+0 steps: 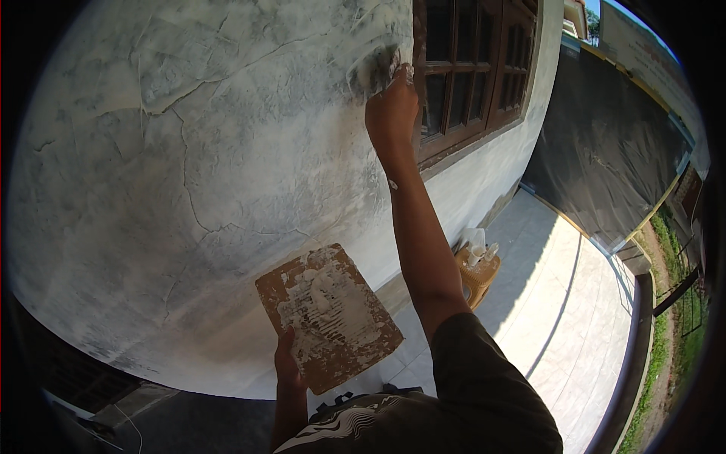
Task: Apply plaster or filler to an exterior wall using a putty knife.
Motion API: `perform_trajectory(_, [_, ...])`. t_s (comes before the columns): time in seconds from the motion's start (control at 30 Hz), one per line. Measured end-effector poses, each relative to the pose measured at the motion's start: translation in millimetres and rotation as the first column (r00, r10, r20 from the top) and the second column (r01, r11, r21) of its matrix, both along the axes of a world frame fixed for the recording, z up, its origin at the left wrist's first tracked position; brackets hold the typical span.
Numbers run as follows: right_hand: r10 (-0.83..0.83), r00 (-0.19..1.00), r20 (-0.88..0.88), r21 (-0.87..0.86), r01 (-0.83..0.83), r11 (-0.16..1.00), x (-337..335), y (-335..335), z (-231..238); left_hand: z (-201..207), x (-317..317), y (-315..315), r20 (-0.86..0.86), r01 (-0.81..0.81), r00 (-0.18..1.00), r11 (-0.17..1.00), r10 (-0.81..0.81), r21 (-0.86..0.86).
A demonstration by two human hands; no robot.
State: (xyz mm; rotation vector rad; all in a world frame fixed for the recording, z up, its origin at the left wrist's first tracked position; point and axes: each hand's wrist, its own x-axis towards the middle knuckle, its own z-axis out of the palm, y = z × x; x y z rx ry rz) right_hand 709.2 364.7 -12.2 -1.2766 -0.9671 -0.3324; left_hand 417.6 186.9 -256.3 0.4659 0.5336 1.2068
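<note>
My right hand (392, 117) is raised to the wall beside the window, fingers closed round the handle of what looks like a putty knife. White paste is smeared over the fingers and the tool; its thin dark blade (376, 69) lies close against the wall, its edges hard to make out. Low in front of me, my left hand (287, 363) grips a flat brown board (389, 340) by its left edge, thumb on top. A ridged heap of whitish putty (325, 299) covers the middle of that board. The grey-white plaster wall (249, 151) carries several branching cracks.
A brown wooden window (469, 76) with glass panes is right of my raised hand. Beyond my forearm, a tan stool (480, 276) bears paste-stained containers on the tiled floor (544, 303). Dark sheeting (605, 144) hangs at the far right.
</note>
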Motion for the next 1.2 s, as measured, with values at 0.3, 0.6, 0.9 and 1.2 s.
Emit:
perform_trajectory(0.3, [0.010, 0.987, 0.161, -0.026, -0.006, 1.000, -48.9, 15.5, -2.6, 3.2, 2.1, -1.2, -0.061, -0.071, 0.996, 0.996, 0.068, -0.050])
perform_trajectory(0.6, [0.124, 0.941, 0.314, -0.011, -0.127, 0.992, -120.7, -36.1, -35.9, 0.0, -1.9, 1.3, 0.010, 0.039, 0.999, 0.998, -0.038, -0.041])
perform_trajectory(0.9, [0.066, 0.998, 0.009, 0.177, -0.067, 0.982, 12.0, -0.7, 4.0, -0.6, -3.4, 0.9, -0.002, 0.024, 1.000, 0.999, -0.024, -0.043])
perform_trajectory(1.2, [0.011, 0.980, 0.199, 0.026, -0.017, 1.000, -81.4, 20.1, 17.9, 3.7, 3.5, -0.4, -0.033, -0.014, 0.999, 1.000, 0.013, -0.028])
